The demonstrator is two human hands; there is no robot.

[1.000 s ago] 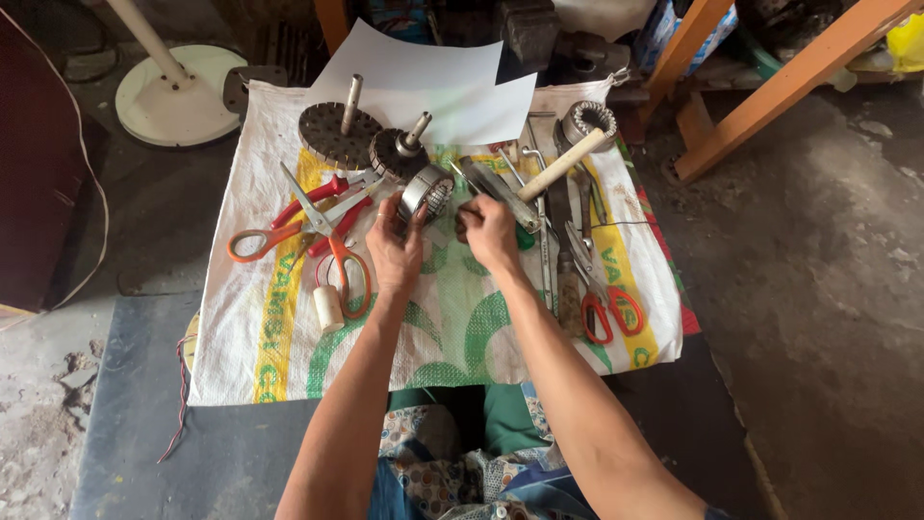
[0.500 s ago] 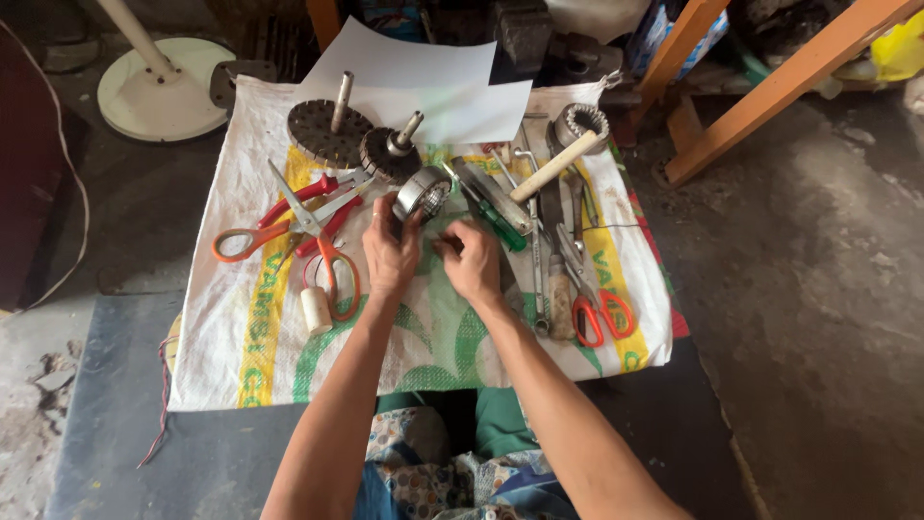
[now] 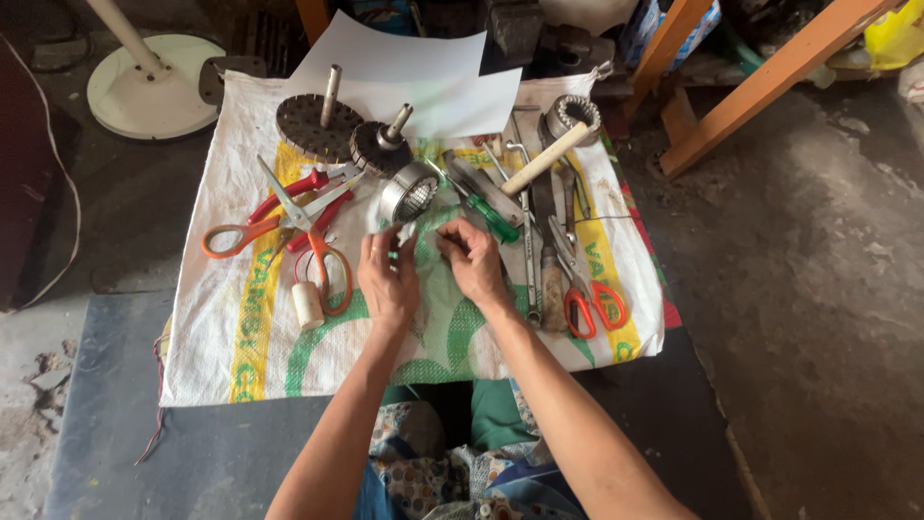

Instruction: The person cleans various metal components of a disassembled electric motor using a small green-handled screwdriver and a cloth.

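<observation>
Floor workshop: tools on a woven sack [image 3: 221, 347] (scissors [image 3: 289, 217], hammer [image 3: 544, 159]).

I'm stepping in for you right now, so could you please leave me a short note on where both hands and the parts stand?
Left hand and right hand are close together over the woven sack, pinching something small between their fingertips; too small to identify.
The metal ring lies just beyond them, apart from both hands.
Orange scissors and a white spool sit left; a green screwdriver and hammer right.
What is finished or left cannot be told from this view.
</observation>
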